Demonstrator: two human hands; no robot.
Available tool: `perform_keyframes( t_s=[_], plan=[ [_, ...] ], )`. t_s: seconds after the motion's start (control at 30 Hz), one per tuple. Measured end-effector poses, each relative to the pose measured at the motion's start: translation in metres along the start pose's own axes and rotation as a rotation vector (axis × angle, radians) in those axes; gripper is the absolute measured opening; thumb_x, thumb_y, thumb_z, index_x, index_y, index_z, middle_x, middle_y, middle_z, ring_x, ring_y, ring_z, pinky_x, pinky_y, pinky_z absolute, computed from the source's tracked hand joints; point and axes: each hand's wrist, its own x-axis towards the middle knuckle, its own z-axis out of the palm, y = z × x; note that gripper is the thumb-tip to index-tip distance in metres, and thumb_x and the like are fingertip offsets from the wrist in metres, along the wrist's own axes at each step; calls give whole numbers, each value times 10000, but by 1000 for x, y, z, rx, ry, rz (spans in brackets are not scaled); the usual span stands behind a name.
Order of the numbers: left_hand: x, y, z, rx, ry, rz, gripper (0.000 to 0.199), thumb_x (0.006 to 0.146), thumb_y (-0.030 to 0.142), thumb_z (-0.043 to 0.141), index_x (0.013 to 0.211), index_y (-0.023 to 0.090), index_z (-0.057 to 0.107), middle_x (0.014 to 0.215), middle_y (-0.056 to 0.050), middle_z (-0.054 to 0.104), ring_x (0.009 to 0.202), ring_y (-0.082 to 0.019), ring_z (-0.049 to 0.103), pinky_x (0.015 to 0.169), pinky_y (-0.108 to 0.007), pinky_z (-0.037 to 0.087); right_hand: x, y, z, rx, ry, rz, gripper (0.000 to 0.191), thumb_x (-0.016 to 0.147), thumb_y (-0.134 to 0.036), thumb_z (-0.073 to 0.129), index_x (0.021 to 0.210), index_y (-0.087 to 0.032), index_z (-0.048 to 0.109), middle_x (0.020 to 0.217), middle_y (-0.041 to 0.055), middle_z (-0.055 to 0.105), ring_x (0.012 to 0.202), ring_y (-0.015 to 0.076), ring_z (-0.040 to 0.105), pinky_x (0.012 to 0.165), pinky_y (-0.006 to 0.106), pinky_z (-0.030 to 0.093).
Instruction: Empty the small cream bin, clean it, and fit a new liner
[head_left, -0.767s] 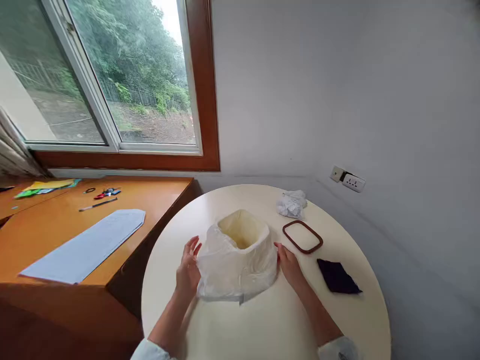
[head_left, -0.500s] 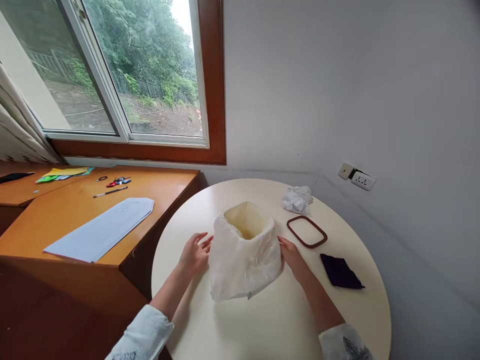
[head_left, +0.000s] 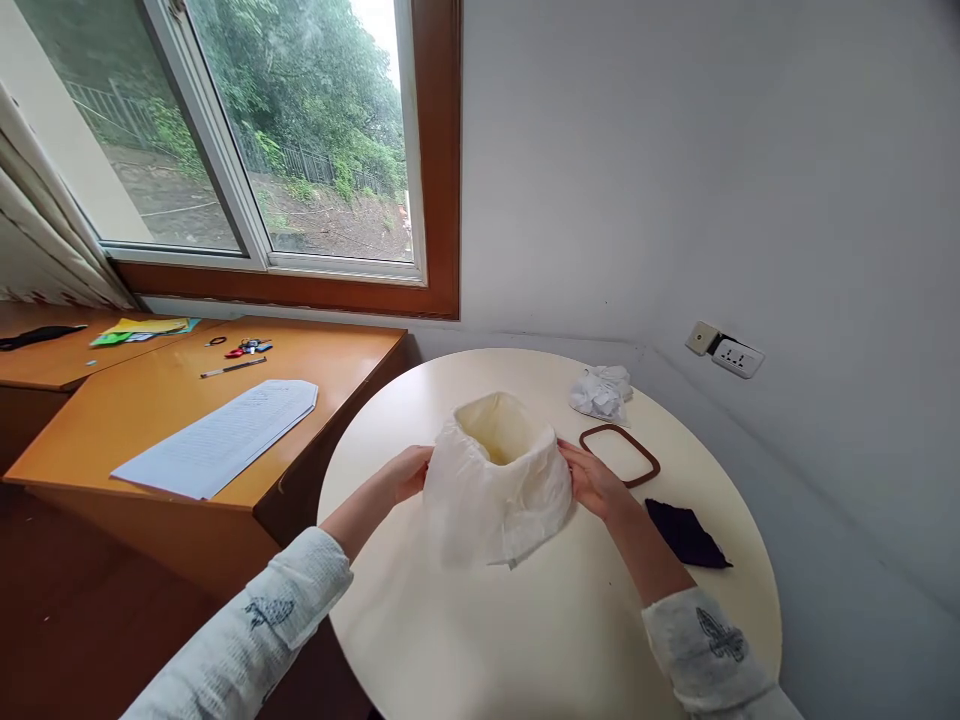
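A white plastic-draped container (head_left: 499,515), its squarish mouth facing up and its covering hanging in loose folds, sits between a person's two hands over the near middle of a round cream bench (head_left: 465,650). The left hand (head_left: 411,474) clasps one side, its fingertips out of sight behind the plastic; the right hand (head_left: 592,482) clasps the opposite side just below the rim, fingers laid close together. (Whether they pinch plastic alone or grip the wall beneath cannot be told, nor whether the base touches the bench.) Good handling here would seem to call for even pressure from both sides, the mouth kept level and the folded plastic held snug to the rim; a tug on one side could slip it loose, and thin film like this probably tears under a hard pinch. Just beyond the right hand lies a brown rounded frame (head_left: 641,448), with a crumpled white bag (head_left: 602,393) behind it and a dark folded cloth (head_left: 686,533) nearer the bench's edge. At left, a wooden bench (head_left: 352,355) carries white papers (head_left: 225,435) and a pen (head_left: 234,367) below a window (head_left: 322,180).
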Motion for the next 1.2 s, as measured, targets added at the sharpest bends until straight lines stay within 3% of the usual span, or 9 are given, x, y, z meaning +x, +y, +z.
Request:
perform_keyframes(
  t_s=[0.1, 0.2, 0.33, 0.47, 0.77, 0.97, 1.03, 1.2],
  plan=[
    [-2, 17, -5, -20, -15, 104, 108, 632, 176, 669, 589, 121, 587, 497, 18, 538, 492, -111, 531, 476, -211, 397, -4, -20, -2, -23, 27, -107, 638, 691, -169, 655, 1285, -234, 430, 909, 15, 686, 843, 137, 636, 691, 200, 511],
    [-6, 36, -9, -44, -43, 191, 52, 654, 156, 648, 678, 117, 625, 598, -2, 592, 534, -93, 534, 504, -190, 410, -10, -41, -1, -47, 1, -184, 784, 694, -175, 659, 1377, -284, 290, 1019, 27, 664, 895, 139, 631, 719, 216, 516],
    [-14, 63, -8, -67, -141, 288, 301, 678, 134, 644, 978, 163, 644, 763, -21, 646, 618, -109, 577, 564, -198, 452, -17, -65, 6, -75, -20, -282, 849, 676, -139, 663, 1384, -355, 246, 1169, 41, 603, 992, 141, 606, 786, 240, 508],
    [-26, 85, -5, -50, -190, 408, 400, 703, 125, 633, 1098, 185, 615, 826, -29, 664, 618, -101, 585, 557, -189, 470, -23, -82, 13, -133, -46, -367, 855, 682, -142, 653, 1382, -400, 233, 1206, 30, 582, 1022, 133, 590, 779, 220, 504],
    [-72, 111, -9, 98, -74, 509, 384, 692, 201, 676, 1075, 194, 649, 880, -51, 691, 669, -130, 601, 553, -184, 474, -54, -108, 9, -211, -29, -544, 862, 695, -150, 654, 1385, -414, 210, 1030, 2, 671, 908, 112, 618, 744, 204, 497],
    [-89, 117, -4, 291, 59, 580, 389, 643, 295, 730, 1017, 203, 672, 801, -50, 665, 677, -143, 583, 532, -178, 464, -75, -122, 14, -270, 161, -617, 799, 678, -97, 632, 1359, -373, 318, 1037, 28, 664, 727, 111, 630, 600, 210, 514],
    [-90, 117, -6, 376, 94, 601, 386, 655, 341, 715, 1009, 195, 671, 705, -41, 627, 595, -132, 550, 462, -180, 434, -76, -126, 12, -328, 226, -647, 794, 668, -79, 627, 1355, -356, 339, 1036, 41, 665, 637, 113, 615, 521, 218, 500],
    [-91, 117, -19, 634, 214, 473, 333, 621, 313, 718, 930, 193, 691, 481, 25, 471, 366, -73, 361, 328, -184, 301, -77, -126, -5, -523, 397, -712, 778, 642, -74, 641, 1335, -318, 383, 933, 39, 691, 470, 90, 520, 367, 198, 400]
  ],
)
